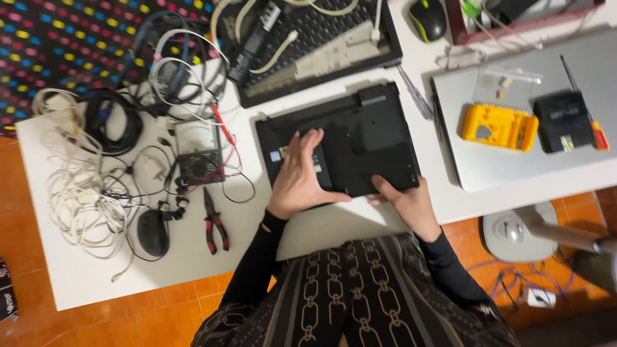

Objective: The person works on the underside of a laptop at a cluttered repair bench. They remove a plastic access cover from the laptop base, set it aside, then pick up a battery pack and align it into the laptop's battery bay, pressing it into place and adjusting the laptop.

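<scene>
A black laptop [366, 138] lies upside down on the white table [83, 276], its underside facing up. My left hand [299, 177] rests flat on the laptop's left part, fingers spread over a panel. My right hand [411, 205] grips the laptop's near right edge, thumb on top. Both arms wear black sleeves.
Left of the laptop lie an analog multimeter [198, 151] with red leads, red-handled pliers [215, 225], a black mouse [153, 232] and tangled cables [77, 186]. A dismantled keyboard frame [315, 45] lies behind. At right, a closed grey laptop [514, 160] carries a yellow tool case [500, 126] and a black router [562, 121].
</scene>
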